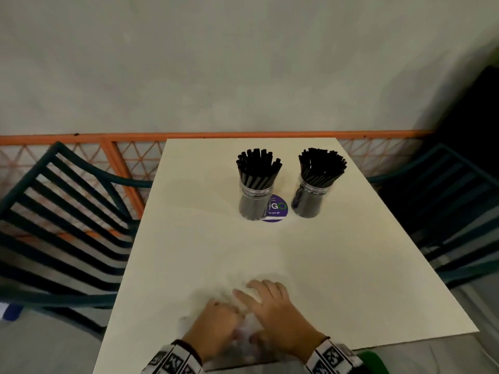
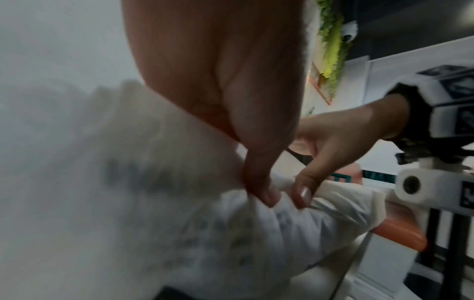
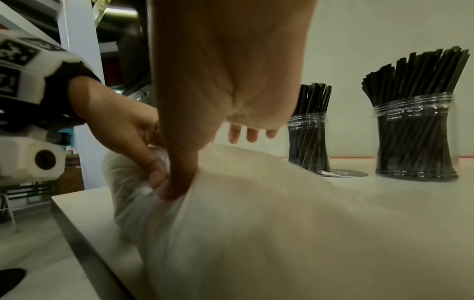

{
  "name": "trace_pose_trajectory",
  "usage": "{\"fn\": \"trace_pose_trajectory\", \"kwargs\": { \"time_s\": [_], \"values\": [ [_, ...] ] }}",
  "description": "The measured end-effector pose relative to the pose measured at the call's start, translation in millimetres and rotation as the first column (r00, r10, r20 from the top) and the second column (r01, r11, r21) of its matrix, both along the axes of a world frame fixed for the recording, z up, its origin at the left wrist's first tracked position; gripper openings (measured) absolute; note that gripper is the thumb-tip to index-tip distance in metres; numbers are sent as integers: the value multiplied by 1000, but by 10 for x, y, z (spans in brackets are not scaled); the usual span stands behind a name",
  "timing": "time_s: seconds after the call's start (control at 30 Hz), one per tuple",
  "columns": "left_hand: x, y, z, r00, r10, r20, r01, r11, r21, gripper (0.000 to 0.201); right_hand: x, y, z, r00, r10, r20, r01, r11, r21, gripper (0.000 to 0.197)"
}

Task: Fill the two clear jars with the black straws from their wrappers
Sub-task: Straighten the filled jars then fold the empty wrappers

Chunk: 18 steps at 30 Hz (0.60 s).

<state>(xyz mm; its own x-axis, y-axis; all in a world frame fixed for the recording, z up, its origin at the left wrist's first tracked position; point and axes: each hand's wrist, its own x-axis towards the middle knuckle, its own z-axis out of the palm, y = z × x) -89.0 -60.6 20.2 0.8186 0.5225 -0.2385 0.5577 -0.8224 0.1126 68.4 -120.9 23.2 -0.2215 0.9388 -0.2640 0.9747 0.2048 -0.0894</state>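
Two clear jars stand at the far middle of the white table (image 1: 189, 238), the left jar (image 1: 255, 203) (image 3: 309, 142) and the right jar (image 1: 309, 202) (image 3: 415, 138). Both are packed with upright black straws (image 1: 258, 164) (image 1: 321, 164). At the near edge lies a crumpled white wrapper (image 1: 245, 327) (image 2: 231, 233) (image 3: 256, 213), blurred. My left hand (image 1: 216, 319) (image 3: 123, 130) is curled and pinches the wrapper. My right hand (image 1: 275, 311) (image 2: 333, 142) lies beside it with straight fingers spread over the wrapper and its thumb pressing into a fold. No loose straws show.
A round purple sticker (image 1: 276, 209) lies flat between the jars. Dark slatted chairs flank the table on the left (image 1: 62, 217) and right (image 1: 453, 201). An orange rail (image 1: 121, 136) runs behind, below a pale wall. The table's near edge is right under my wrists.
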Motion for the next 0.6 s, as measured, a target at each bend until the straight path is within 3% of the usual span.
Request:
{"fn": "trace_pose_trajectory", "kwargs": {
  "time_s": [0.03,0.1,0.17,0.27,0.3,0.33,0.37,0.47,0.53,0.6],
  "values": [
    [1,-14,20,1000,-20,-20,20,1000,3,21,-10,-5,-5,999,17,38,-17,1000,-6,66],
    [-13,-14,13,1000,-9,-25,10,1000,20,19,41,-19,54,999,13,-31,-17,991,-130,51],
    [-29,-7,17,996,49,78,-46,998,-36,19,123,-75,95,987,-106,-119,74,966,-247,45],
    [13,-44,59,924,228,306,-187,970,-156,19,257,-251,168,939,-299,-169,274,949,-156,35],
    [66,-81,93,906,288,311,-231,950,-210,20,305,-311,174,893,-382,-237,365,924,-116,31],
    [141,-123,111,902,327,283,-251,929,-272,23,356,-367,179,814,-476,-334,468,877,-109,26],
    [223,-175,125,898,342,276,-247,913,-325,25,394,-417,178,685,-566,-459,579,805,-129,21],
    [524,-364,207,875,397,278,-167,784,-597,26,463,-540,201,231,-678,-698,832,509,-219,19],
    [734,-434,228,872,426,239,-140,687,-713,22,496,-626,186,127,-652,-748,912,374,-171,21],
    [917,-436,223,861,468,199,-145,601,-786,28,520,-755,240,167,-583,-795,911,399,-101,25]
  ]
}}
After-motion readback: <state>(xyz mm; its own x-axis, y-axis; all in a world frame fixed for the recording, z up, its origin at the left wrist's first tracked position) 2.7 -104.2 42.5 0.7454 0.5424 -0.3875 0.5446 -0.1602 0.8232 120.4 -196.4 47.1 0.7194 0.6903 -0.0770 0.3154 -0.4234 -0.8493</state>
